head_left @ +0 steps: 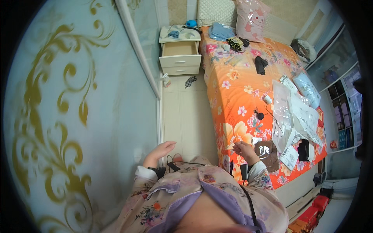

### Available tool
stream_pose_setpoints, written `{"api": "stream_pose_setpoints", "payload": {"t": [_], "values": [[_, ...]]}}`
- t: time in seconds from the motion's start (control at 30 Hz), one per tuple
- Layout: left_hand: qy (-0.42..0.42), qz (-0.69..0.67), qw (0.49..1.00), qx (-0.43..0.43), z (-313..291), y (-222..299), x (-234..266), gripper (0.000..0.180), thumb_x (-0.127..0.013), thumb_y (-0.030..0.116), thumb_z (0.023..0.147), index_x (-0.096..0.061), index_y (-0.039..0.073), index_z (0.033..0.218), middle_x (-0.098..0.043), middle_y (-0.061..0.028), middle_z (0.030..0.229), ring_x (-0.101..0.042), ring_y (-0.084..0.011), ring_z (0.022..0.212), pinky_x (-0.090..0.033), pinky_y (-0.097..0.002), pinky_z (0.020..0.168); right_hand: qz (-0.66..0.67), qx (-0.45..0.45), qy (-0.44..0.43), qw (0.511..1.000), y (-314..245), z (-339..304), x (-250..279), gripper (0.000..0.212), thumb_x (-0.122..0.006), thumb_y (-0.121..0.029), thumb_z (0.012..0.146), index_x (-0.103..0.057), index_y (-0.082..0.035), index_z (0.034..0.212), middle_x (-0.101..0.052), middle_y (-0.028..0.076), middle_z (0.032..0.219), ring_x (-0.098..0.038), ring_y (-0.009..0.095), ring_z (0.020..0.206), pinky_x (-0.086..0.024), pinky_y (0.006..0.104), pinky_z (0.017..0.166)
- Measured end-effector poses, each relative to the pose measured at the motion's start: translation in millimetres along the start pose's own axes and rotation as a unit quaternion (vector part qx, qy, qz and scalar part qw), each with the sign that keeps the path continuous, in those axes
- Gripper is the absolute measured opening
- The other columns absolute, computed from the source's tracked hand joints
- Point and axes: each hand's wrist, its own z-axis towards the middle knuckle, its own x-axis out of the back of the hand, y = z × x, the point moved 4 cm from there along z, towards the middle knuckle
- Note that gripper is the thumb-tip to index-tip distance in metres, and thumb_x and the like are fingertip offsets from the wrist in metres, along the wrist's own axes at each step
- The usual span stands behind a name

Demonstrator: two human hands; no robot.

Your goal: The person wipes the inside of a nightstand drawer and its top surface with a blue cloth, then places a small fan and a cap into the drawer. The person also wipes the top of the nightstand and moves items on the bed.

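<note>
My left hand [164, 148] is in the air over the floor strip, close to the frosted sliding door [112, 105]. Its fingers stretch loosely to the right, with nothing seen in them. My right hand [245, 150] hovers at the near left side of the bed [223, 128], beside a brown item in clear plastic [267, 154]. Its fingers are loosely bent and apart, and no held thing shows. Black straps with cables sit at both wrists. On the orange floral sheet lie a small white bottle-like item [267, 99], a black cable and a dark folded cloth [260, 65].
Ahead stands a white nightstand [180, 62] with its top drawer pulled out. A checked cloth [190, 81] and a white bottle [166, 80] are on the floor before it. Plastic packaging [303, 112] covers the bed's right part. A pink bag [251, 21] stands at its head.
</note>
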Motion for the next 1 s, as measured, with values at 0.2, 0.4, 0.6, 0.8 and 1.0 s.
{"api": "stream_pose_setpoints", "payload": {"t": [0.2, 0.4, 0.6, 0.8, 1.0], "values": [[-0.100, 0.053, 0.992, -0.051, 137, 71, 63, 0.043, -0.050, 0.032, 0.094, -0.052, 0.003, 0.125, -0.058, -0.0139, 0.122, -0.053, -0.0231, 0.115, -0.041, -0.0322, 0.097, 0.117, -0.011, 0.080, 0.990, -42, 44, 15, 0.025, -0.053, -0.023, 0.093, -0.057, -0.004, 0.108, -0.063, 0.007, 0.099, -0.062, 0.019, 0.091, -0.048, 0.0315, 0.079], [-0.112, 0.133, 0.984, 0.045, 257, 91, 121, 0.043, -0.050, 0.034, 0.094, -0.053, 0.004, 0.125, -0.059, -0.0140, 0.121, -0.054, -0.0245, 0.112, -0.042, -0.0320, 0.095, 0.177, -0.026, 0.148, 0.973, -121, 154, 38, 0.024, -0.053, -0.025, 0.092, -0.058, -0.005, 0.105, -0.064, 0.006, 0.093, -0.061, 0.018, 0.088, -0.048, 0.0312, 0.077], [-0.064, 0.106, 0.992, 0.024, 341, 111, 201, 0.044, -0.049, 0.036, 0.094, -0.053, 0.003, 0.124, -0.059, -0.0128, 0.120, -0.054, -0.0226, 0.111, -0.042, -0.0311, 0.093, 0.090, 0.025, 0.093, 0.991, -266, 265, 21, 0.026, -0.053, -0.027, 0.092, -0.058, -0.006, 0.106, -0.063, 0.006, 0.097, -0.061, 0.016, 0.088, -0.048, 0.0283, 0.076], [-0.036, -0.050, 0.993, 0.101, 421, 99, 282, 0.044, -0.048, 0.036, 0.096, -0.054, 0.002, 0.123, -0.059, -0.0079, 0.118, -0.053, -0.0180, 0.108, -0.040, -0.0297, 0.093, 0.035, 0.026, 0.074, 0.996, -355, 377, -14, 0.028, -0.053, -0.028, 0.092, -0.059, -0.006, 0.107, -0.063, 0.005, 0.095, -0.062, 0.014, 0.086, -0.048, 0.0254, 0.071], [-0.011, 0.000, 0.991, 0.137, 541, 137, 369, 0.047, -0.051, 0.039, 0.094, -0.055, -0.001, 0.119, -0.061, -0.0063, 0.108, -0.054, -0.0162, 0.099, -0.041, -0.0293, 0.089, 0.049, -0.014, 0.072, 0.996, -417, 463, -42, 0.029, -0.054, -0.028, 0.092, -0.058, -0.005, 0.109, -0.064, 0.007, 0.094, -0.063, 0.016, 0.086, -0.049, 0.0271, 0.072]]}}
